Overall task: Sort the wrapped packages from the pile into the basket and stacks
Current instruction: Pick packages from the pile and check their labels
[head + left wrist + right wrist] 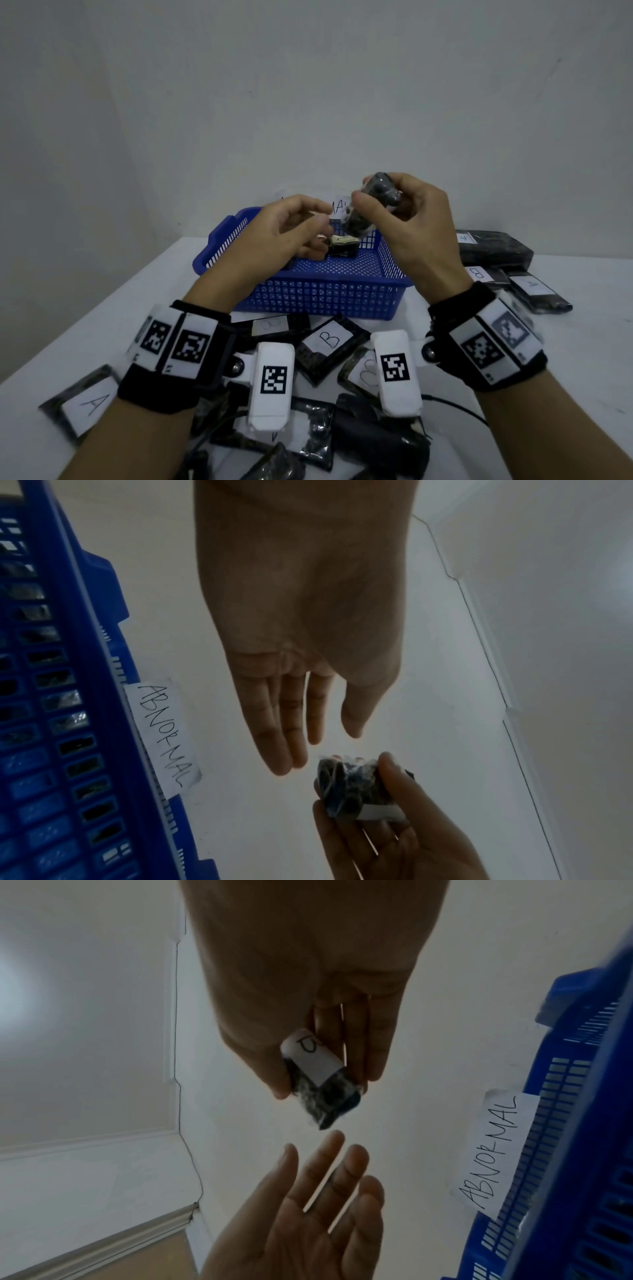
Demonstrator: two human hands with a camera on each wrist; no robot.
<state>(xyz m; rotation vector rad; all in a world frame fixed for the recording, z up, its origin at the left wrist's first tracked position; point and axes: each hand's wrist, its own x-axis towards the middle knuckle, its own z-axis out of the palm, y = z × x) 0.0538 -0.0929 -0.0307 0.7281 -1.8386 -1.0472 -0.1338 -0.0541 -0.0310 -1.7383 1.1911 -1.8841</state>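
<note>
The right hand (407,226) is curled round 1 small wrapped package (371,202), thumb and fingers pinching it above the blue basket (325,294); its white label (311,1056) carries what looks like a B, though the letter is partly hidden. The left hand (284,233) hangs just beside it with fingers (284,723) straight and relaxed, holding nothing. 1 dark package (342,246) lies inside the basket, whose far wall bears a paper tag reading ABNORMAL (164,737). The pile (325,346) lies on the white table (130,291) near the wrists, and a stack (493,248) sits to the right.
</note>
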